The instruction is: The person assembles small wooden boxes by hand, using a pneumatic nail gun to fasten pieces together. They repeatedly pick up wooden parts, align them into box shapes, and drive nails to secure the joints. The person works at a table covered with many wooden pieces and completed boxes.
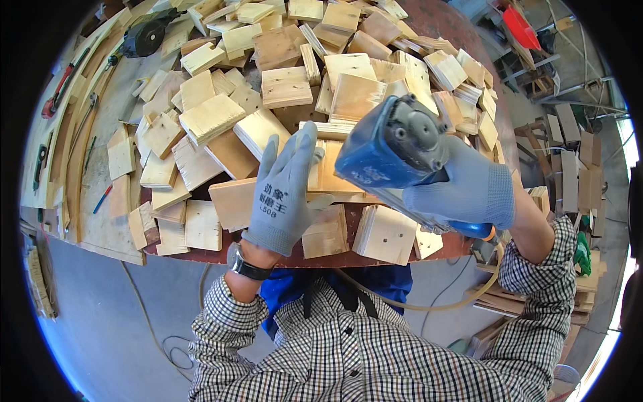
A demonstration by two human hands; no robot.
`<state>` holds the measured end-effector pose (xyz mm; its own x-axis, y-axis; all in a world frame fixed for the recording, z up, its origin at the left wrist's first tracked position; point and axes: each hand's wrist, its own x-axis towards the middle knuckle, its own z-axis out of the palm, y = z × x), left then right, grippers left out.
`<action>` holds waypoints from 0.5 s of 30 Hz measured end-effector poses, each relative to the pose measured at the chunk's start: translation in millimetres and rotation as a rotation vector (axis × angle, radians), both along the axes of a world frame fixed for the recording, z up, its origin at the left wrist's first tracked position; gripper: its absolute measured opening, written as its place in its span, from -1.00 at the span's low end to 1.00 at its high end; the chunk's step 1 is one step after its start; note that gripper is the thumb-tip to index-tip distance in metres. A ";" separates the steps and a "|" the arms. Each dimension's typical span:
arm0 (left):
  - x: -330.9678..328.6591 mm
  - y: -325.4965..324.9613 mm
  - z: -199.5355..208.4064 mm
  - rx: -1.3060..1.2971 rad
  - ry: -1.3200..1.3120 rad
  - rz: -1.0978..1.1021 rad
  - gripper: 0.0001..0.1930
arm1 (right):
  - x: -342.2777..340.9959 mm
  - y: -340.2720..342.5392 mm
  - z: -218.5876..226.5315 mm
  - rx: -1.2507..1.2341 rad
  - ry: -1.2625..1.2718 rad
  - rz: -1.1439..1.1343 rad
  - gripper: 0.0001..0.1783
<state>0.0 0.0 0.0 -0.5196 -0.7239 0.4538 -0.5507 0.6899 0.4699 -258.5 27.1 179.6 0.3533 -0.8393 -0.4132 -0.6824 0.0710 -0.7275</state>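
My right hand (465, 184), in a grey glove, is wrapped round the handle of a blue air nail gun (375, 151) with a black round cap. A pale hose (462, 303) runs from the handle end down past my body. My gloved left hand (284, 191) is open with its fingers stretched out, beside a plywood block (327, 171) under and left of the nail gun. Whether the fingers touch this block I cannot tell. The gun's nose is hidden.
A heap of plywood blocks (288, 87) covers much of the dark red table (445, 23). A black power tool (145, 33), a red-handled tool (50, 107) and a blue pen (102, 199) lie at the left. Scrap boards (569, 161) stand at the right.
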 end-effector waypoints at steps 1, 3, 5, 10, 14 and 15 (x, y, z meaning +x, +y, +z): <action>0.6 -3.5 3.7 0.019 0.004 -0.006 0.37 | -0.4 -3.3 0.9 0.032 0.023 0.032 -0.63; 10.5 -0.8 11.3 0.055 -0.068 -0.039 0.40 | 5.8 4.7 -5.6 0.099 0.067 0.033 -0.65; 15.6 -3.7 15.3 0.039 -0.139 -0.057 0.41 | 26.6 1.8 0.4 0.122 0.193 0.008 -0.65; 11.4 -7.8 23.8 0.060 -0.154 -0.088 0.36 | 29.4 -2.3 -1.0 0.141 0.181 -0.004 -0.64; 13.1 -5.8 22.3 0.054 -0.198 -0.090 0.31 | 32.5 1.9 -2.4 0.133 0.186 0.030 -0.64; 14.5 -5.9 21.9 0.051 -0.207 -0.094 0.29 | 35.0 2.7 0.9 0.120 0.180 0.049 -0.64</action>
